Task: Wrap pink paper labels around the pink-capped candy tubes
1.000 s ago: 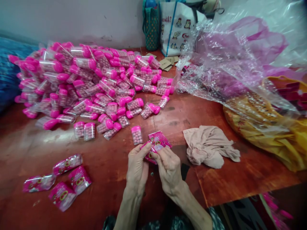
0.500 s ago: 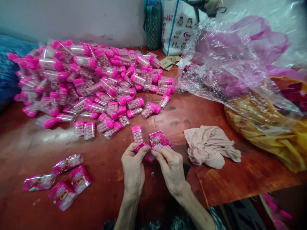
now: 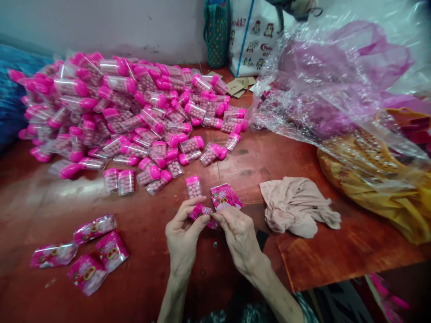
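Between my two hands is a small pink printed sleeve point(image 3: 199, 211), partly hidden by the fingers. My left hand point(image 3: 184, 233) pinches it between thumb and fingers. The thumb and index finger of my right hand point(image 3: 237, 235) grip its other end. Just beyond the fingers, a clear bottle of pink balls with a pink cap point(image 3: 193, 186) stands on the table. A flat pink printed sleeve point(image 3: 226, 195) lies beyond my right hand. Off to the left rest several bottles in printed sleeves point(image 3: 88, 272).
A big heap of pink-capped bottles point(image 3: 134, 112) covers the back left of the reddish table point(image 3: 144, 251). On the right lie a crumpled beige cloth point(image 3: 299, 204), a yellow bag point(image 3: 377, 188) and clear plastic sheeting point(image 3: 313, 94). A white printed bag point(image 3: 256, 40) stands by the wall.
My left hand has shifted slightly left and its fingers have opened out a little around the sleeve. My right hand keeps its pinch. The bottles on the table stay in place.
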Demonstrator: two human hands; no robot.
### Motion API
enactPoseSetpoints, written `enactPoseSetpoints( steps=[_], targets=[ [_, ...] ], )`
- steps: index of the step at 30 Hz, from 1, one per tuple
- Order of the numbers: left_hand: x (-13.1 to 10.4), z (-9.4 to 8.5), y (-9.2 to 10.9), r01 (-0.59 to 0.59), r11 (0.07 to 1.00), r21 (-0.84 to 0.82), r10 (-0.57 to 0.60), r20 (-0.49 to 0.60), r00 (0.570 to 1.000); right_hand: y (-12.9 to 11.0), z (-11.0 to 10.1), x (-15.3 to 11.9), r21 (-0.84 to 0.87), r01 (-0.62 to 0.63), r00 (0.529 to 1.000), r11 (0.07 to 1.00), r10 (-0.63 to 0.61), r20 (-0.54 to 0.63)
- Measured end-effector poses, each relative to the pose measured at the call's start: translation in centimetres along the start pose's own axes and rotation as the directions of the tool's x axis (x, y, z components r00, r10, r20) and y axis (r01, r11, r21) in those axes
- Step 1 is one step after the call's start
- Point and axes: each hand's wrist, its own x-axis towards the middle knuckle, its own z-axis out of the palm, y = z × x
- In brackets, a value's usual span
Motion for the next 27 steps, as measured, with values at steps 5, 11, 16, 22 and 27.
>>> enactPoseSetpoints(
  steps=[5,11,16,22,27],
  targets=[
    [0.4,-0.5,0.2,0.126,0.977,-0.169,-0.123,0.029,0.992,-0.7,-0.6,0.3,0.195,-0.066,0.993,0.979,0.046,0.107],
    [0.9,-0.6,0.1,0.223,0.921,-0.321,-0.289,-0.173,0.942,-1.2,0.0,0.2,0.306,-0.188,0.981,0.933,0.161,0.112],
    [1.8,-2.2,0.2,0.204,0.874,-0.44,-0.365,-0.32,0.874,-1.5,0.7,0.8,0.245,-0.199,0.972,0.949,0.224,-0.078],
    [2.9,-4.6,1.2,0.079,0.863,-0.498,-0.325,-0.431,0.842,-2.4,4.7,4.1,-0.354,-0.114,0.991,0.928,0.081,-0.106],
    [3.3,-4.6,2.5,0.072,0.79,-0.608,-0.408,-0.435,0.802,-2.5,7.6,5.1,-0.533,-0.095,0.995,0.841,0.098,-0.024]
  ],
)
